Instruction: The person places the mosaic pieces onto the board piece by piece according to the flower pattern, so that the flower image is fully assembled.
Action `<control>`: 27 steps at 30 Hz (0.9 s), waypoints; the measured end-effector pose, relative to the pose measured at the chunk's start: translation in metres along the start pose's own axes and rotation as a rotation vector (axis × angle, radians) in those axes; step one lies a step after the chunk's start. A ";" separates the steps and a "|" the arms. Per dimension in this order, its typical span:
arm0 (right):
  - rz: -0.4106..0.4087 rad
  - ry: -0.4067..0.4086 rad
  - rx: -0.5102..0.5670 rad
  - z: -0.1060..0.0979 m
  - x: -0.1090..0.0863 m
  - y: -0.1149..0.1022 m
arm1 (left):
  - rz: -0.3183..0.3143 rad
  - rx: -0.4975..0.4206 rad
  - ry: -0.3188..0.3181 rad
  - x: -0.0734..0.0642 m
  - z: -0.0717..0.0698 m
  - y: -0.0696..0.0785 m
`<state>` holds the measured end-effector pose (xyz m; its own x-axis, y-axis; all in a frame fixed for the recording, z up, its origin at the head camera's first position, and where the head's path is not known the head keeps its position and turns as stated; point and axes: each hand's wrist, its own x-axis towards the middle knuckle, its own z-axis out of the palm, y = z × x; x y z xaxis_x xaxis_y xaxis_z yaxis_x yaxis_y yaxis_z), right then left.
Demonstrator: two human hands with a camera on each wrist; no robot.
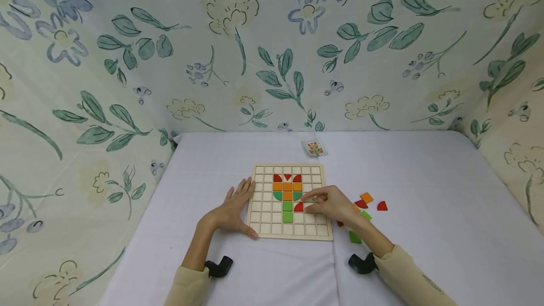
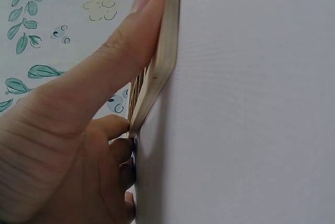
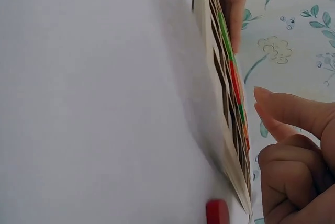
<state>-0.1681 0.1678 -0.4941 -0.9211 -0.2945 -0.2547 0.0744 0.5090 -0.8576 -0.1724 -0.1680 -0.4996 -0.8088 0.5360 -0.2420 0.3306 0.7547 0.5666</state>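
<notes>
A wooden grid board (image 1: 293, 238) lies on the white cloth, bearing a flower shape made of red, orange and green tiles. Along its left edge rests my left hand (image 1: 231, 212), fingers spread and thumb (image 2: 149, 4) at the near left corner. Over the board's right half is my right hand (image 1: 333, 202). Its thumb and index finger reach out, with a gap between their tips and nothing visible between them; the other fingers (image 3: 290, 174) are curled. Just left of that thumb, a red quarter-round tile (image 1: 299, 208) sits in a cell beside the upper light green square (image 1: 287, 206).
Several loose tiles, among them an orange square (image 1: 367, 197) and a red quarter-round (image 1: 382, 206), lie right of the board, some partly hidden by the right forearm. Behind the board is a small pattern card (image 1: 315, 148). Floral cloth (image 1: 272, 60) hangs around the table.
</notes>
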 end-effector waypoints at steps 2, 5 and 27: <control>0.007 0.017 0.002 -0.009 -0.005 0.003 | 0.000 -0.003 0.001 0.000 0.000 0.000; 0.032 0.048 0.002 -0.024 -0.016 0.008 | 0.000 -0.003 -0.001 0.000 0.000 0.001; 0.160 0.204 -0.087 -0.087 -0.069 0.060 | -0.004 -0.007 -0.001 0.000 0.000 0.000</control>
<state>-0.1336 0.2889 -0.4892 -0.9590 -0.0403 -0.2806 0.1998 0.6061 -0.7699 -0.1724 -0.1674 -0.4999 -0.8095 0.5336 -0.2448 0.3242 0.7540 0.5712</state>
